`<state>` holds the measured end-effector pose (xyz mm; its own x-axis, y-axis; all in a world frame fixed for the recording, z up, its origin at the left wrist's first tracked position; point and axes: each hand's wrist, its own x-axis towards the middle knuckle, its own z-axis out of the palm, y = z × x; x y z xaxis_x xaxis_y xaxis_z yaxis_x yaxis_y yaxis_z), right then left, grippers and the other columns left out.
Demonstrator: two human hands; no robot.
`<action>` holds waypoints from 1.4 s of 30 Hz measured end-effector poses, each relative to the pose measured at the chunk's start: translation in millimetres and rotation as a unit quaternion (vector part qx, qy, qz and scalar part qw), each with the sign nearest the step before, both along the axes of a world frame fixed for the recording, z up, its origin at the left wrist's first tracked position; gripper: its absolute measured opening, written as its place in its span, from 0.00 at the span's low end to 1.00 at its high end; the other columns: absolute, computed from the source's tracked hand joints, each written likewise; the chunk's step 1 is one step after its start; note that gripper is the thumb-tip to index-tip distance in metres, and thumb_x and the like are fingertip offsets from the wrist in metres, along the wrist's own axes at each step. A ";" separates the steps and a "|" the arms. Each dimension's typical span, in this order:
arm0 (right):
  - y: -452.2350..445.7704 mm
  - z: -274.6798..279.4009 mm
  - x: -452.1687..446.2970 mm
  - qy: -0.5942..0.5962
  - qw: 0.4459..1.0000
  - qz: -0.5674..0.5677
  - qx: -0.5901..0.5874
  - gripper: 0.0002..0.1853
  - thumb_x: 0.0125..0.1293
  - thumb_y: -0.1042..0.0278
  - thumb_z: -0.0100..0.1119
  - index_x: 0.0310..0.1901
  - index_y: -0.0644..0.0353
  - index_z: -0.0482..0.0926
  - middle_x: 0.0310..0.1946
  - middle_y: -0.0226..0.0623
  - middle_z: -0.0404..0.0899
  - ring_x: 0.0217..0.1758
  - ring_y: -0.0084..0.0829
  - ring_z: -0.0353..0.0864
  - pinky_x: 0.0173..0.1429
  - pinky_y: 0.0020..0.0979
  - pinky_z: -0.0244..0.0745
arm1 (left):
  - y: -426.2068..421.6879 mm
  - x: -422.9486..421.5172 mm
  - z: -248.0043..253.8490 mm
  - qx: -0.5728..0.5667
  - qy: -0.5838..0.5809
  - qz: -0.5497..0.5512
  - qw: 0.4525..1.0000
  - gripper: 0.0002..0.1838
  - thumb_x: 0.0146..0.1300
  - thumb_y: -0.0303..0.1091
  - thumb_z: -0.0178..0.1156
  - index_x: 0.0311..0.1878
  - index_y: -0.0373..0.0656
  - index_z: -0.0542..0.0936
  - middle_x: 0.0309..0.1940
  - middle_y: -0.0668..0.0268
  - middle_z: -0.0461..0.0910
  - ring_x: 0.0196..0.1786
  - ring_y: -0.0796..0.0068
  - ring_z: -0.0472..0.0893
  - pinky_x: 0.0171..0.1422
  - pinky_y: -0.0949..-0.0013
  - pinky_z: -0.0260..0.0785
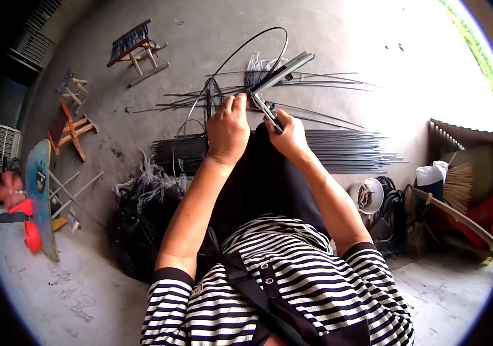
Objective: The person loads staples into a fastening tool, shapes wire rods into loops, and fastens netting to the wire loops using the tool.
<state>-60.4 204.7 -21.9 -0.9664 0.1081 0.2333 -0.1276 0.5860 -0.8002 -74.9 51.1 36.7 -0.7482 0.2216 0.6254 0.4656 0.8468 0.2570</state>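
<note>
My right hand (287,137) is closed around the dark handle of a grey metal hand tool (284,74). The tool looks like a stapler, with its long arms angled up and to the right. My left hand (229,130) is closed beside the tool's lower middle, its fingertips pinched together. A thin dark strip (241,49) curves in a big loop above the hands, and one end runs down to the left fingertips by the tool. What exactly lies between those fingertips is partly hidden. Both hands are above my dark-clothed lap.
A bundle of thin dark rods (344,153) lies on the floor beyond my knees, with loose rods (321,81) farther out. Black bundled material (137,230) is at left. A white bucket (369,196) stands at right. Folding stools (134,46) and a skateboard (40,199) are leftward.
</note>
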 end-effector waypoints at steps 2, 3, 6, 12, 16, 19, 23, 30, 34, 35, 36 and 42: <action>7.0 5.2 4.7 -0.008 1.000 0.024 0.007 0.10 0.60 0.65 0.63 0.36 0.62 0.76 0.26 0.51 0.78 0.34 0.55 0.80 0.38 0.41 0.74 | -3.8 5.4 13.3 0.040 -0.051 -0.065 0.996 0.06 0.66 0.27 0.55 0.43 0.39 0.78 0.30 0.60 0.80 0.30 0.58 0.82 0.34 0.63 0.75; 10.9 7.2 8.5 -0.016 0.999 0.036 0.012 0.10 0.62 0.65 0.63 0.39 0.63 0.77 0.27 0.52 0.78 0.33 0.54 0.79 0.36 0.38 0.74 | -10.6 11.6 26.0 0.086 -0.128 -0.112 0.982 0.07 0.67 0.28 0.54 0.43 0.38 0.79 0.28 0.60 0.80 0.29 0.60 0.82 0.33 0.65 0.75; 19.3 12.8 20.6 0.033 0.998 0.050 0.003 0.10 0.63 0.66 0.63 0.38 0.64 0.76 0.25 0.50 0.77 0.28 0.50 0.77 0.34 0.36 0.72 | -43.4 13.2 47.4 0.275 -0.507 -0.239 0.781 0.13 0.74 0.34 0.50 0.45 0.38 0.82 0.24 0.70 0.78 0.23 0.85 0.73 0.27 0.80 0.65; 24.2 31.8 36.2 0.023 0.997 0.066 -0.024 0.10 0.60 0.68 0.65 0.37 0.63 0.75 0.27 0.49 0.77 0.32 0.49 0.76 0.35 0.40 0.72 | -56.9 19.3 60.0 0.371 -0.627 -0.322 0.605 0.12 0.72 0.35 0.54 0.44 0.37 0.81 0.26 0.71 0.79 0.22 0.85 0.73 0.24 0.83 0.61; 27.5 25.2 44.3 0.052 0.996 0.069 -0.039 0.12 0.65 0.64 0.62 0.37 0.65 0.73 0.20 0.45 0.72 0.20 0.36 0.65 0.29 0.32 0.67 | -51.2 24.7 60.7 0.371 -0.630 -0.303 0.611 0.11 0.71 0.36 0.56 0.41 0.37 0.82 0.25 0.71 0.79 0.22 0.85 0.75 0.23 0.83 0.61; 28.0 20.8 48.2 0.041 0.995 0.071 -0.050 0.13 0.65 0.63 0.62 0.37 0.65 0.73 0.19 0.45 0.70 0.20 0.35 0.63 0.28 0.32 0.67 | -48.5 26.7 59.6 0.371 -0.642 -0.286 0.606 0.11 0.70 0.36 0.58 0.40 0.38 0.82 0.24 0.71 0.79 0.22 0.84 0.76 0.23 0.83 0.62; 28.4 15.7 51.2 0.036 0.994 0.079 -0.064 0.13 0.65 0.63 0.62 0.37 0.65 0.73 0.19 0.45 0.70 0.20 0.35 0.62 0.28 0.32 0.66 | -49.6 25.1 50.9 0.382 -0.664 -0.278 0.579 0.10 0.70 0.35 0.58 0.41 0.36 0.82 0.25 0.71 0.80 0.22 0.84 0.77 0.24 0.82 0.64; 28.1 14.7 57.5 -0.006 0.997 0.061 -0.047 0.09 0.62 0.66 0.64 0.37 0.61 0.76 0.24 0.48 0.77 0.29 0.46 0.75 0.33 0.37 0.72 | -43.7 47.8 53.6 0.322 -0.558 -0.232 0.729 0.11 0.71 0.32 0.56 0.45 0.33 0.82 0.26 0.70 0.80 0.24 0.84 0.77 0.28 0.81 0.67; 23.6 12.5 56.8 0.016 0.997 0.048 -0.066 0.10 0.65 0.66 0.61 0.37 0.64 0.74 0.19 0.47 0.72 0.18 0.34 0.65 0.27 0.32 0.67 | -43.3 53.7 49.6 0.331 -0.516 -0.210 0.762 0.11 0.71 0.31 0.55 0.46 0.32 0.82 0.26 0.70 0.80 0.25 0.83 0.77 0.29 0.81 0.67; 22.4 13.5 57.3 0.008 0.997 0.043 -0.071 0.10 0.65 0.66 0.61 0.37 0.64 0.74 0.19 0.47 0.72 0.18 0.34 0.66 0.27 0.32 0.67 | -43.2 54.9 49.0 0.333 -0.509 -0.202 0.767 0.11 0.71 0.31 0.55 0.46 0.32 0.82 0.26 0.70 0.80 0.25 0.83 0.77 0.30 0.80 0.66; 21.8 13.8 57.6 0.005 0.997 0.046 -0.068 0.10 0.65 0.66 0.61 0.37 0.64 0.74 0.19 0.47 0.72 0.18 0.34 0.66 0.27 0.32 0.67 | -43.3 55.5 47.5 0.334 -0.505 -0.194 0.772 0.11 0.71 0.31 0.56 0.45 0.32 0.82 0.26 0.70 0.79 0.25 0.83 0.76 0.29 0.80 0.66; 19.6 16.3 61.2 0.003 1.000 0.023 -0.013 0.09 0.62 0.64 0.64 0.40 0.58 0.79 0.27 0.46 0.80 0.32 0.49 0.81 0.36 0.41 0.75 | -35.8 60.6 42.4 0.303 -0.422 -0.158 0.840 0.07 0.69 0.28 0.59 0.40 0.34 0.83 0.23 0.71 0.79 0.22 0.86 0.73 0.28 0.80 0.66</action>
<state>0.9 224.3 -5.6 -0.9690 0.0688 0.2375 -0.1599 0.5579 -0.8144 -14.3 15.3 79.1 -0.9454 0.3246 -0.0275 0.0789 0.3102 0.9474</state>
